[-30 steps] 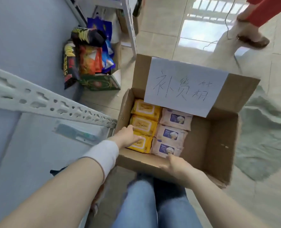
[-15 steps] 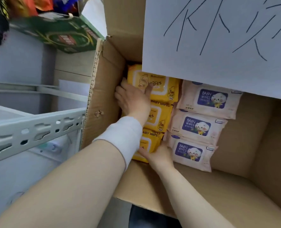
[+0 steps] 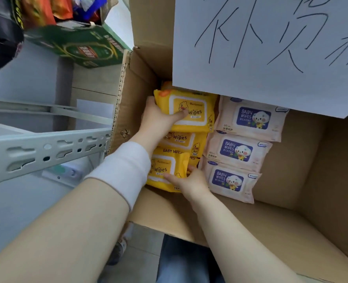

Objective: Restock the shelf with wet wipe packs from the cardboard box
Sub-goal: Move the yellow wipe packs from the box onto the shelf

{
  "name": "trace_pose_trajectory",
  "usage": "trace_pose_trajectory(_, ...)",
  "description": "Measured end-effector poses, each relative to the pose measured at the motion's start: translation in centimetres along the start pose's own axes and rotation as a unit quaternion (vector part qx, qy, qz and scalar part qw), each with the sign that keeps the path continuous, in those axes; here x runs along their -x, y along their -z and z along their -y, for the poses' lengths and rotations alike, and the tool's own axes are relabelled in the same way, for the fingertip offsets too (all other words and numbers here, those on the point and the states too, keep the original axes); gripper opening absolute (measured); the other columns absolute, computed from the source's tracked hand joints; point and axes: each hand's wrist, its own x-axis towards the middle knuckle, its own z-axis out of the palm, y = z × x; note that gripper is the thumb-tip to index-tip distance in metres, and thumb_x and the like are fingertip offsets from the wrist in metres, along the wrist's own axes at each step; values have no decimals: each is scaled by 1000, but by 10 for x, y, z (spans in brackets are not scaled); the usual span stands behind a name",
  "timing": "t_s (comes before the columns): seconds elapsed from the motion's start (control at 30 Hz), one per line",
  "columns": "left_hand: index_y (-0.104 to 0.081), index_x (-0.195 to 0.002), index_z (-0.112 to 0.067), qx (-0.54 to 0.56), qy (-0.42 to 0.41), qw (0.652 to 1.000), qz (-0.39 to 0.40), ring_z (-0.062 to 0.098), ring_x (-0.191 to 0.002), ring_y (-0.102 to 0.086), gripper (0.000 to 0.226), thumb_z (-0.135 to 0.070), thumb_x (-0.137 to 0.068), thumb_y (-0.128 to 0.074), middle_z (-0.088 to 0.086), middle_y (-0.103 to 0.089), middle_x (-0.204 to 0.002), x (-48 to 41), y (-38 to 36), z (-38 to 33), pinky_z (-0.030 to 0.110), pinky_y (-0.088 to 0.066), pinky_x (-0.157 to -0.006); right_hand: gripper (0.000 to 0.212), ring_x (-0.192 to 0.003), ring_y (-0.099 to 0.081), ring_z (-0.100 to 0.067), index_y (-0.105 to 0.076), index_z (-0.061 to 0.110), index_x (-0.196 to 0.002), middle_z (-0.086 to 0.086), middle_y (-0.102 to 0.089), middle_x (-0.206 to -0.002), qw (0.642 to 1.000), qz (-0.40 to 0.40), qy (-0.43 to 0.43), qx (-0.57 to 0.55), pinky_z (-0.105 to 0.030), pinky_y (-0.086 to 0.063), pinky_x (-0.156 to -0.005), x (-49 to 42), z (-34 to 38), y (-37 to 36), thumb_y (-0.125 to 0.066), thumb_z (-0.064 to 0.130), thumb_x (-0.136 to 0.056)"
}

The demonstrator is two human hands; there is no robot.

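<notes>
Three yellow packs and three pink packs (image 3: 238,151) fill the cardboard box (image 3: 291,221). The left hand (image 3: 159,117) pinches the far yellow pack (image 3: 189,111), thumb on top; the right hand (image 3: 191,184) pinches the near yellow pack (image 3: 165,170).

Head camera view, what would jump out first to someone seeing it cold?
Two bare hands inside the cardboard box: the left hand grips the top yellow wipes pack, the right hand the nearest yellow pack. Three pale baby-wipes packs lie beside them, under a handwritten paper sign.
</notes>
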Motion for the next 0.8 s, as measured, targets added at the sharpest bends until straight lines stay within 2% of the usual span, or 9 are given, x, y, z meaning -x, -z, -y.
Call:
trace_pose_trajectory(0.13,-44,-112,-23,34,-13,999,-6,17,-102,-60,57,-36,-69,-79,-7,-61,-103,43,31,10,33,-50,-88,46,-105,-62,-25,-60,14,-116,-7,-65,-116,1000,-29,11,-4,-38,-51,-92,34,3,30,-75,30,-76)
trace_pose_trajectory(0.23,-49,-109,-24,75,-16,996,-48,15,-98,-62,45,-39,-75,-73,-6,-62,-102,96,58,11,30,-51,-86,21,-102,-63,-27,-64,17,-93,-8,-68,-110,999,-48,17,1,-43,-50,-95,83,-7,68,-73,27,-78)
trace_pose_trajectory(0.3,-51,-114,-22,117,-30,989,-83,12,-96,-63,44,-42,-79,-68,-8,-63,-99,142,79,8,20,-51,-80,15,-97,-66,-26,-64,16,-89,-11,-69,-108,999,-42,30,-11,-41,-55,-87,120,-12,95,-72,23,-79)
trace_pose_trajectory(0.33,-51,-119,-20,136,-37,985,-97,12,-96,-62,48,-44,-80,-65,-9,-63,-101,166,90,7,18,-51,-81,20,-94,-67,-25,-64,13,-96,-11,-69,-107,999,-27,34,-18,-37,-58,-78,138,-16,107,-72,22,-79)
trace_pose_trajectory(0.37,-50,-123,-20,157,-48,981,-107,14,-100,-62,51,-45,-81,-64,-6,-64,-107,191,99,8,23,-51,-87,28,-91,-68,-24,-62,11,-104,-11,-69,-107,999,-5,36,-25,-34,-60,-69,156,-20,117,-72,21,-79)
trace_pose_trajectory(0.4,-49,-125,-22,177,-62,975,-117,17,-105,-62,51,-46,-82,-63,-3,-64,-114,217,107,10,33,-50,-94,35,-90,-69,-24,-60,9,-110,-10,-69,-107,998,23,42,-28,-33,-61,-65,173,-25,127,-72,21,-79)
trace_pose_trajectory(0.47,-50,-121,-29,231,-94,959,-137,20,-104,-64,43,-43,-82,-63,0,-65,-116,276,122,15,45,-51,-92,40,-92,-71,-25,-58,9,-114,-9,-71,-106,994,78,73,-18,-36,-61,-69,206,-37,141,-71,20,-77)
trace_pose_trajectory(0.6,-55,-101,-33,346,-158,910,-168,11,-83,-71,19,-28,-85,-64,-10,-71,-95,404,156,28,32,-58,-63,31,-86,-73,-21,-60,12,-107,-7,-74,-101,976,160,147,-4,-31,-60,-62,289,-58,140,-67,16,-77)
trace_pose_trajectory(0.8,-54,-91,-31,372,-237,852,-283,9,-82,-71,17,-34,-77,-64,-13,-73,-85,598,234,70,29,-57,-63,21,-86,-70,-19,-59,17,-107,-3,-72,-100,938,259,211,94,-30,-61,-62,430,-90,66,-56,12,-86)
